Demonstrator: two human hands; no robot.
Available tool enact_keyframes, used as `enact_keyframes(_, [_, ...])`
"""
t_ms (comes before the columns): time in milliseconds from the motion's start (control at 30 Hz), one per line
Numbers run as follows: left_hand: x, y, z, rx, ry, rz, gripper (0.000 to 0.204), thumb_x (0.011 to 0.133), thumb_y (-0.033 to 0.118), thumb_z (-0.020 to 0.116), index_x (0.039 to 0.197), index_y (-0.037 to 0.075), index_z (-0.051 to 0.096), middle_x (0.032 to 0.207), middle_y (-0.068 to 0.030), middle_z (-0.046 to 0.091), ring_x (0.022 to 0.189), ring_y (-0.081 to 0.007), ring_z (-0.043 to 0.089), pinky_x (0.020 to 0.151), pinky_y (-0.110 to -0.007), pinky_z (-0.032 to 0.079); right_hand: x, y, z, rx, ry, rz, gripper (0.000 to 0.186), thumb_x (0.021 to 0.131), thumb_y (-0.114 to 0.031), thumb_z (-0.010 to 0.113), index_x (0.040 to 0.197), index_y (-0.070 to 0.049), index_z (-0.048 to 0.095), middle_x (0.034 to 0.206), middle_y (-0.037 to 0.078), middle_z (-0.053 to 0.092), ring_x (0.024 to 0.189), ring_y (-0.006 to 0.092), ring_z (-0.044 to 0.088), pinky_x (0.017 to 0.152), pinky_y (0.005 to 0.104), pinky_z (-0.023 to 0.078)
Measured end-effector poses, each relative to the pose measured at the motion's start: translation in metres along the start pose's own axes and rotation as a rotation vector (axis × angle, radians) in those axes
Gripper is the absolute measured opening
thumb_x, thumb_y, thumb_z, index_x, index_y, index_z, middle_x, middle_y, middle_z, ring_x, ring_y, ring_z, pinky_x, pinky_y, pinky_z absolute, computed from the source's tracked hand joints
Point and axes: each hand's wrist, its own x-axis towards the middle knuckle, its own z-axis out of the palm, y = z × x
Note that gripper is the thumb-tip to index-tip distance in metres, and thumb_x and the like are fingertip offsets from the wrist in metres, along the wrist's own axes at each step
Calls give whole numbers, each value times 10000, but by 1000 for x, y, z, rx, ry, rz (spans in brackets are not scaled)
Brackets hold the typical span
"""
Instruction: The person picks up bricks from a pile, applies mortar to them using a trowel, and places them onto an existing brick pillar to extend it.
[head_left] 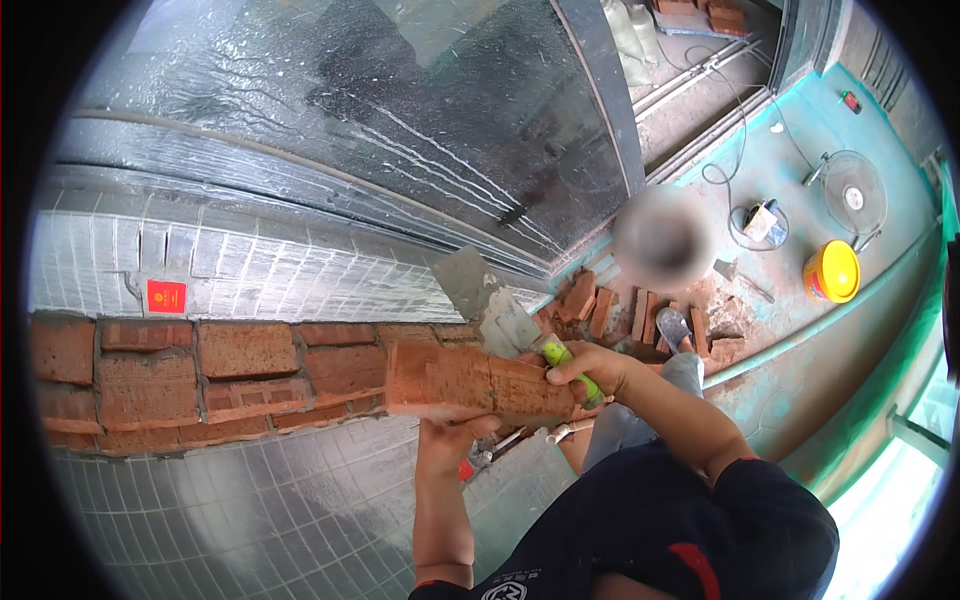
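Head view: brick wall (248, 350) ran left; loose brick (475, 380) was held over its right part. Left grip (455, 438) pinched brick's lower edge; right grip (592, 372) wrapped trowel (507, 322). Tipping risk: left slipping, right occupied.

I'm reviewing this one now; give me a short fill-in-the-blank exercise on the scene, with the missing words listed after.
1. The right hand grips a flat-bladed ____.
2. The left hand holds a reddish, rectangular ____.
3. The small card on the pale tiles is ____.
4. Beside the yellow bucket is a round, caged ____.

Missing words: trowel; brick; red; fan.
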Motion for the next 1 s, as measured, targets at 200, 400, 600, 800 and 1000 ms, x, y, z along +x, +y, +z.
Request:
enact_keyframes(200, [18, 15, 33, -47, -107, -67, 780, 694, -35, 816, 1367, 22, 426, 1327, -97, 541, 1196, -237, 547, 966, -395, 507, -5, -31, -11, -84, -3, 44, 599, 741, -158, 777, 1251, 53, 544, 805, 24, 622, 477, 66, 495, 425, 190, 387])
enact_keyframes(400, [28, -11, 30, -85, -66, -64, 798, 672, -11, 836, 1357, 39, 431, 1350, -108, 523, 1226, -243, 529, 1014, -403, 473, 9, -25, -43, -82, -25, 137, 411, 721, -182, 799, 1028, 2, 597, 759, 26, 596, 472, 66, 490, 415, 191, 374])
enact_keyframes(600, [46, -25, 26, -4, -54, -114, 790, 672, -35, 804, 1363, 35, 430, 1341, -115, 528, 1247, -263, 508, 1032, -421, 442, 21, -20, -68, 50, -78, 181, 410, 800, -110, 750, 1151, -28, 556, 820, 54, 589, 481, 101, 494, 421, 229, 380])
enact_keyframes(800, [54, -90, 18, -296, -16, -308, 816, 631, -137, 720, 1370, 57, 431, 1341, -114, 524, 1279, -286, 478, 1049, -436, 424, 27, -8, -118, 105, -48, 303, 325, 844, -123, 721, 1138, -88, 586, 841, 12, 598, 501, 100, 496, 448, 241, 394])
enact_keyframes(1000, [65, -179, 33, -382, 197, -318, 835, 641, -178, 673, 1398, 54, 405, 1354, -107, 514, 1297, -294, 460, 1050, -446, 436, 15, -6, -205, -418, 545, 254, 344, 915, -316, 663, 1086, -22, 612, 837, 46, 627, 570, 99, 554, 501, 243, 441])
